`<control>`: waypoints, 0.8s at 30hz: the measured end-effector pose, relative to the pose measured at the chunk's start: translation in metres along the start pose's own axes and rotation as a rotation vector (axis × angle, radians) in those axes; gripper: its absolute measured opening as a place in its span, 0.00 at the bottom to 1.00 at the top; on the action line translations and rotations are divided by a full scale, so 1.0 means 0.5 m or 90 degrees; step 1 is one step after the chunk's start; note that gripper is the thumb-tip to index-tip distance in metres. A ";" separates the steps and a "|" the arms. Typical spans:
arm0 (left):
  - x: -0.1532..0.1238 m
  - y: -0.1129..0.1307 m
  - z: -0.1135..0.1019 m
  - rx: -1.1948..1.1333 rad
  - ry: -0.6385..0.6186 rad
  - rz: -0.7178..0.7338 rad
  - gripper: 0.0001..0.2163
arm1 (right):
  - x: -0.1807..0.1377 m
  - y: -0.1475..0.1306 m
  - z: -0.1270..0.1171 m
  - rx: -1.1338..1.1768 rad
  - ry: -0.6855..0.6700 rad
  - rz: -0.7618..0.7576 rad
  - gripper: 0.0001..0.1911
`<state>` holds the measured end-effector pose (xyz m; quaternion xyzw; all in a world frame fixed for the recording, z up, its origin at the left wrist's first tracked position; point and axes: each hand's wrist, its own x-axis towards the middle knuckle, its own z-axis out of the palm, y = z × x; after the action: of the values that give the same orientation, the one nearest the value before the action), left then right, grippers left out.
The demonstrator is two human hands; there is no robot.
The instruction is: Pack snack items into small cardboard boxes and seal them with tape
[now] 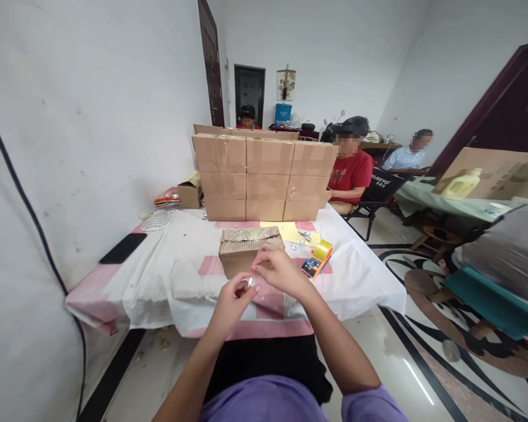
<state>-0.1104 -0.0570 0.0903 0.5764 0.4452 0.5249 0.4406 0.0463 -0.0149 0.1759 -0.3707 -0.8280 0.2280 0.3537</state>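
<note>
My left hand [236, 296] is closed, with thumb and fingers curled around a small, clear, shiny bit [249, 282] that may be film or tape. Just above it my right hand [276, 269] is pinched, its fingertips close to the left ones; what they hold is too small to name. Right behind my hands stands a small cardboard box [242, 258] with shiny tape across its top. To its right lies an orange tape dispenser [323, 255] with a yellow roll. Beside that, several small pieces [305, 235] rest on a yellow sheet [286, 228].
A wall of stacked cardboard boxes [266, 179] stands at the table's back. On the left are a dark flat device [123, 248], a white perforated piece [156, 221] and an open carton [190, 193]. A person in red [354, 176] sits behind the right side; another person's back [506, 252] is at far right.
</note>
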 end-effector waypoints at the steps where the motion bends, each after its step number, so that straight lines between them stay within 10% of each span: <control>1: -0.001 -0.002 -0.003 -0.001 0.012 -0.015 0.17 | 0.003 0.000 -0.002 -0.020 0.019 -0.016 0.08; 7: -0.007 -0.036 -0.040 0.077 0.012 -0.073 0.25 | 0.023 0.012 -0.104 -0.008 0.241 -0.041 0.09; 13: 0.030 -0.040 -0.067 0.266 0.117 0.107 0.13 | 0.047 0.016 -0.201 0.060 0.138 -0.014 0.13; 21: 0.149 -0.008 -0.041 0.400 0.248 0.412 0.14 | 0.194 0.132 -0.111 0.069 -0.075 0.115 0.18; 24: 0.179 -0.032 -0.024 0.539 0.138 0.454 0.15 | 0.252 0.188 -0.047 -0.003 -0.116 0.136 0.11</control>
<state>-0.1186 0.0343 0.0945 0.7603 0.4376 0.4730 -0.0823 0.0468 0.1441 0.1836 -0.4352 -0.8129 0.2952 0.2504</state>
